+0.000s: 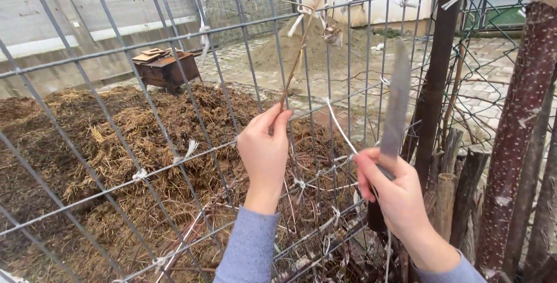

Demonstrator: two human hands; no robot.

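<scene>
Seen from the head camera, the wire mesh fence (174,45) stands upright straight ahead, and both hands work against its near side. The left hand (264,151) pinches the lower end of a thin brown stem (301,45) between thumb and fingertips; the stem slants up along the fence. The right hand (394,193), right of the left one, is closed around a knife handle, the knife (397,106) blade pointing up. Behind the fence lie a straw heap (116,138) and a rusty metal box (165,68). Wooden posts (519,132) stand at the fence's right.
</scene>
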